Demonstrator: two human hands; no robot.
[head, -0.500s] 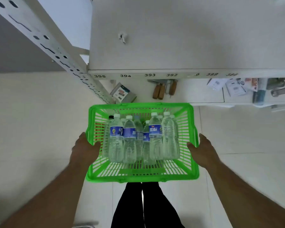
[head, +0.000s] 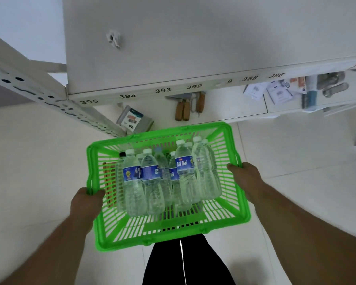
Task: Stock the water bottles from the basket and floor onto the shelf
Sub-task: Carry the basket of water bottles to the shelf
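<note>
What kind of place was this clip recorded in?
Probably a stockroom or small shop: a white metal shelf with numbered slot labels, packaged goods on the lower tier, and a green plastic basket of clear water bottles.

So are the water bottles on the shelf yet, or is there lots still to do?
Nothing looks stocked yet. The top shelf shows no bottles. Both the left hand and right hand grip the green basket by its side rims, and the water bottles all stand inside it. Every bottle still needs shelving.
</note>
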